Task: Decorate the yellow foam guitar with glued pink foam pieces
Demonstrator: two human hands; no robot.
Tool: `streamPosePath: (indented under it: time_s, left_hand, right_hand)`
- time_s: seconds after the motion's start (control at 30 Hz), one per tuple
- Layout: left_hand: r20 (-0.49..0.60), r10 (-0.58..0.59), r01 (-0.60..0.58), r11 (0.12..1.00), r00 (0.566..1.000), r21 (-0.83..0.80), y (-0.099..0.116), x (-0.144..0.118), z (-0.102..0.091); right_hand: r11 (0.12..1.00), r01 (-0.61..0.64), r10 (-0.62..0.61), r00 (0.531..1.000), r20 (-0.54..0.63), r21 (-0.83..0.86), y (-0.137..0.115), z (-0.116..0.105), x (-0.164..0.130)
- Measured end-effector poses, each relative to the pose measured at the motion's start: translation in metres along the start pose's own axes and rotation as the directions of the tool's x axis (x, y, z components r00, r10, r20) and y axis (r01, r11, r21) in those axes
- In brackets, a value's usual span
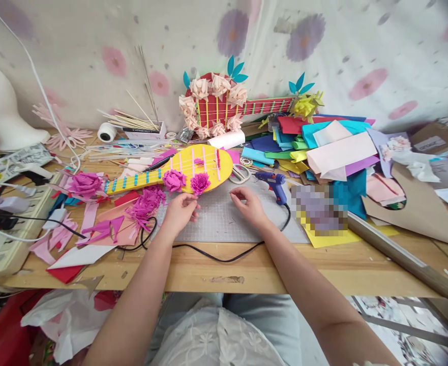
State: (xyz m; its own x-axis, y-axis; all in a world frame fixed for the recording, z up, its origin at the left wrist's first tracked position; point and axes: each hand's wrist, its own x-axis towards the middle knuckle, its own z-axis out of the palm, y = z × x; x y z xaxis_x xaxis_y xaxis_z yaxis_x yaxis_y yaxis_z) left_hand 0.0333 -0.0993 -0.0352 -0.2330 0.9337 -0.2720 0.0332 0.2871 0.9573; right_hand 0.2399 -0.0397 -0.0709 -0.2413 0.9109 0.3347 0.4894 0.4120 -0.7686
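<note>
A yellow paper guitar (187,157) lies across the middle of the desk, its neck pointing left, with blue and pink strips, pale strings and magenta paper flowers (200,183). Just below those flowers is my left hand (181,213), fingers curled and thumb against the index finger. My right hand (248,203) hovers over the grey cutting mat (218,223), right of the guitar's body, with fingertips drawn together. Anything held in either pinch is too small to make out. Beside my right hand lies a blue glue gun (273,185); scissors (240,174) rest behind it.
A red paper guitar (212,114) with pale roses leans at the back. Coloured paper sheets (341,152) pile up at right, near a long roll (402,254). Magenta scraps (105,229) lie left. A black cord (224,260) loops along the front.
</note>
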Motion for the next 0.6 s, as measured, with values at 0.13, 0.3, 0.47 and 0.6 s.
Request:
streamPosePath:
  time_s: [0.13, 0.3, 0.47, 0.6]
  left_hand:
    - [-0.072, 0.066, -0.070, 0.996, 0.995, -0.060, -0.002, 0.004, 0.002]
    - [-0.107, 0.090, -0.101, 0.990, 0.990, -0.101, -0.004, 0.002, 0.005]
    - [-0.042, -0.020, 0.007, 0.960, 0.999, -0.281, 0.012, -0.006, 0.008]
    - [0.053, -0.074, 0.090, 0.888, 0.996, -0.450, 0.020, -0.009, 0.007]
  right_hand:
    - [1.000, -0.002, 0.002, 1.000, 0.000, -0.008, 0.004, 0.005, -0.003]
    - [1.000, -0.002, 0.002, 1.000, 0.009, -0.021, 0.009, 0.010, -0.007]
    - [0.999, -0.010, 0.010, 1.000, 0.001, -0.031, 0.009, 0.011, -0.009]
    - [0.999, -0.008, 0.009, 1.000, 0.009, -0.038, 0.008, 0.011, -0.011]
